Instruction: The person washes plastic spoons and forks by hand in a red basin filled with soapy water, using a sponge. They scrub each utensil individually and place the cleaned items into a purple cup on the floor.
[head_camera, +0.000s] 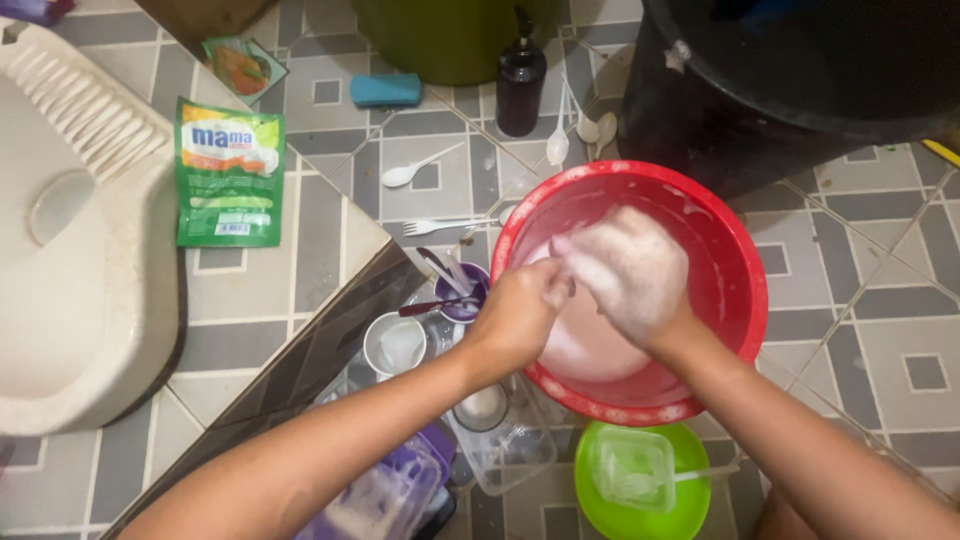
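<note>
Nearest the camera, a green bowl (600, 510) is seen on the tiled floor (860, 280), with a clear plastic container (632, 466) set inside it. Just to its left a heap of clear and purple plastic containers (420, 470) is stacked, probably kept within reach of the basin. A white cup (395, 346) and a small purple cup (462, 295) holding cutlery stand a little beyond.

Above these, both hands are held over a red plastic basin (735, 250), which rests on the floor and is filled with milky, soapy water. The left hand (518, 312) is curled closed at the basin's near-left rim; what it pinches cannot be told, though a thin pale handle seems to project from it. The right hand (625, 270) is coated in white foam (so thickly that the fingers are hidden) and is pressed against the left, apparently closed round the same small item, so that it can be rubbed over the water and drips are caught.

Farther off, a white fork (445, 225) and white plastic spoons (420, 168) are scattered on the tiles. A green detergent pouch (229, 175) lies to the left beside a white squat-toilet pan (70, 250). At the far edge a dark pump bottle (521, 85), a blue sponge (386, 90) and a large black tub (800, 80) are seen.
</note>
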